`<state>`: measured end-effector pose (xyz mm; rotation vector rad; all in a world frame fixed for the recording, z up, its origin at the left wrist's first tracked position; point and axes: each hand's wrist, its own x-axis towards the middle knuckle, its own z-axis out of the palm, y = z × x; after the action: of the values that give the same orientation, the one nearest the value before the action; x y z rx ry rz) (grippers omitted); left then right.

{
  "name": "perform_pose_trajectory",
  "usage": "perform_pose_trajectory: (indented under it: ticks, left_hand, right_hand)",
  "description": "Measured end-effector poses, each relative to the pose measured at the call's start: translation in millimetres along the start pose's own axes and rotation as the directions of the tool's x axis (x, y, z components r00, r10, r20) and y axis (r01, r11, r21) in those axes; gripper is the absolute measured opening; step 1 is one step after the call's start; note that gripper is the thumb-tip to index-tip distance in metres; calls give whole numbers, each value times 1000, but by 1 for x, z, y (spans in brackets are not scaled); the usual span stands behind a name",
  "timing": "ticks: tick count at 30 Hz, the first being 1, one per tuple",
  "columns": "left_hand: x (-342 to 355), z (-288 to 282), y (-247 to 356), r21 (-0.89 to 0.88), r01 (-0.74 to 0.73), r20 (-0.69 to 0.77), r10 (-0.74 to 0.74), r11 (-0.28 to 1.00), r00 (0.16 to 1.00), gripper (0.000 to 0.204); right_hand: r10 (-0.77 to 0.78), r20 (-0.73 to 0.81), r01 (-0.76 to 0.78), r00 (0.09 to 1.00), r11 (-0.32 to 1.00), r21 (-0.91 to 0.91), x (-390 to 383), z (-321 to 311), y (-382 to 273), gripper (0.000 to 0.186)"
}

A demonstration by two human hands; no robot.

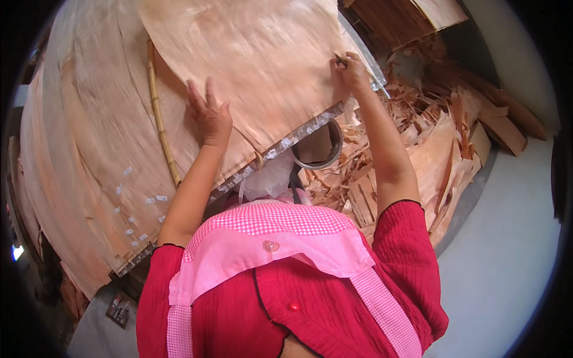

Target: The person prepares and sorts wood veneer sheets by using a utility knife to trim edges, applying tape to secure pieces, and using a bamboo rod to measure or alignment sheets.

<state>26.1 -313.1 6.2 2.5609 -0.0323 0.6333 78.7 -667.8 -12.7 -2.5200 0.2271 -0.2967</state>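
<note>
A large pale wood veneer sheet [245,59] lies over other sheets on a work table, with a long bamboo stick [160,122] along its left side. My left hand [209,117] rests on the veneer with its fingers spread. Near the sheet's right edge, my right hand [353,73] grips a small dark tool [340,60], perhaps a blade, against the veneer; its exact shape is unclear. A metal strip [379,83] shows just beside that hand. The table's front edge [274,153] bears small white bits of tape or paper.
A heap of torn veneer scraps [441,173] fills the floor at the right, with boards [507,125] behind. A round metal container [313,161] and a translucent plastic bag [265,179] sit below the table edge. More sheets stand at the top right [400,18].
</note>
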Motion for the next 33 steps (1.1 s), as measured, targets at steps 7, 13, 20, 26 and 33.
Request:
perform_pose_trajectory:
  ticks: [7, 13, 20, 26, 33]
  left_hand:
    - [1, 20, -26, -96, -501, 407, 493, 860, 769, 38]
    - [4, 10, -23, -65, -544, 418, 518, 837, 747, 40]
    - [86, 0, 11, -207, -79, 661, 199, 975, 724, 27]
    - [175, 104, -46, -384, -489, 145, 574, 783, 806, 14]
    - [177, 110, -44, -574, -323, 186, 503, 753, 844, 23]
  right_hand:
    - [-123, -241, 128, 963, 992, 6, -3, -35, -14, 13]
    - [325, 5, -320, 946, 929, 185, -49, 9, -65, 19]
    - [312, 530, -614, 788, 337, 714, -83, 73, -168, 14]
    - [350, 477, -591, 806, 443, 674, -85, 88, -171, 17]
    - [158, 215, -147, 964, 987, -67, -15, 124, -240, 28]
